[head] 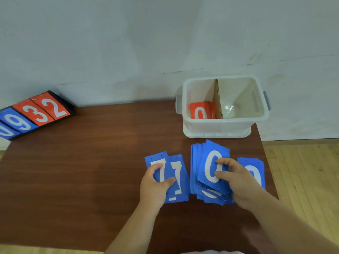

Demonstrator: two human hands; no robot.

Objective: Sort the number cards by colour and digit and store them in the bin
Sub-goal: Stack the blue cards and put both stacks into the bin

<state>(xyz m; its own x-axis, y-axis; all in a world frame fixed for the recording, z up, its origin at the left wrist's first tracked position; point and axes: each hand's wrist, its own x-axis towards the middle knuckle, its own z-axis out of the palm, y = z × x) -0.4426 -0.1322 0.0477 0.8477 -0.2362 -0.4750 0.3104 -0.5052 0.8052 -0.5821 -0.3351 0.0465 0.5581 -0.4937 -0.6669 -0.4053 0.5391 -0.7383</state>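
My left hand (156, 186) grips a blue card with a 7 (159, 166), held over a blue card with a 1 (178, 178) lying on the table. My right hand (236, 182) pinches a blue 0 card (211, 167) on top of a fanned stack of blue cards (197, 162). Another blue card pile (254, 169) lies to the right, partly hidden by my right hand. The white bin (220, 125) stands behind the cards; a cardboard divider (218, 99) splits it. Red cards with a 0 on top (200, 110) lie in its left compartment.
A flip scoreboard (36, 114) showing blue 9 and red 3 and 2 lies at the table's back left. The brown table (91, 171) ends just right of the bin and cards, with wooden floor (302, 171) beyond. A pale wall rises behind.
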